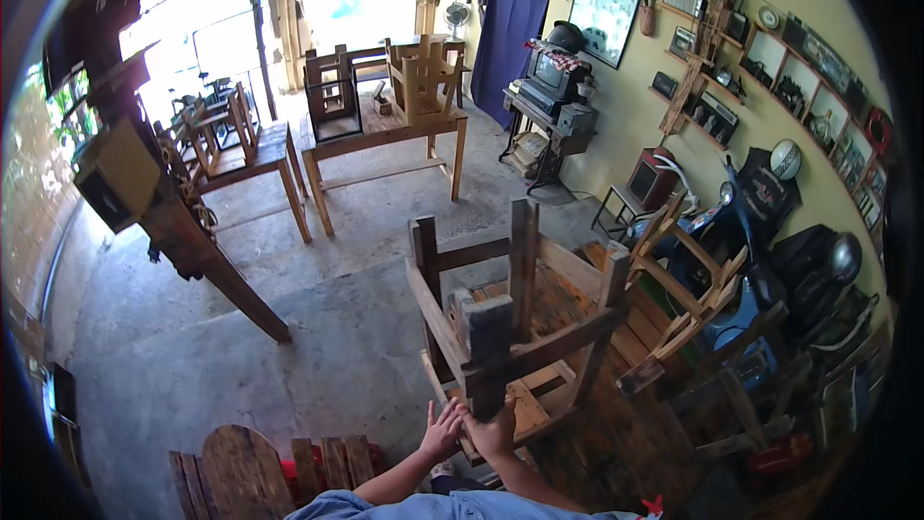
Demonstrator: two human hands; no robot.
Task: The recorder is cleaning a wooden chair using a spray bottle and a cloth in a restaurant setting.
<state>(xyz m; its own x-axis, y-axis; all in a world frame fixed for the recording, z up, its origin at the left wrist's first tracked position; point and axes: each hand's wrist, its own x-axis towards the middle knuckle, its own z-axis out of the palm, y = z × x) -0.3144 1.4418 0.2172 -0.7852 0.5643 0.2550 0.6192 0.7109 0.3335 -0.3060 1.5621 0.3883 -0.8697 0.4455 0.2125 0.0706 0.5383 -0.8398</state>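
An upturned wooden stool (559,343) rests seat-down on a dark plank-topped table (621,440), its legs pointing up. My right hand (495,433) wraps the base of the nearest leg, thumb on one side and fingers on the other. Beside it, my left hand (442,432) has its fingers spread, with the fingertips close to the same leg and the seat's edge. Whether those fingertips touch the wood cannot be told. The leg hides part of the seat behind it.
A second upturned wooden chair (682,282) stands on the same table, near a blue scooter (743,318). A slanted wooden post (231,289) rises at left. Tables (390,131) with upturned stools stand farther off. A round-topped wooden chair back (245,473) is at lower left.
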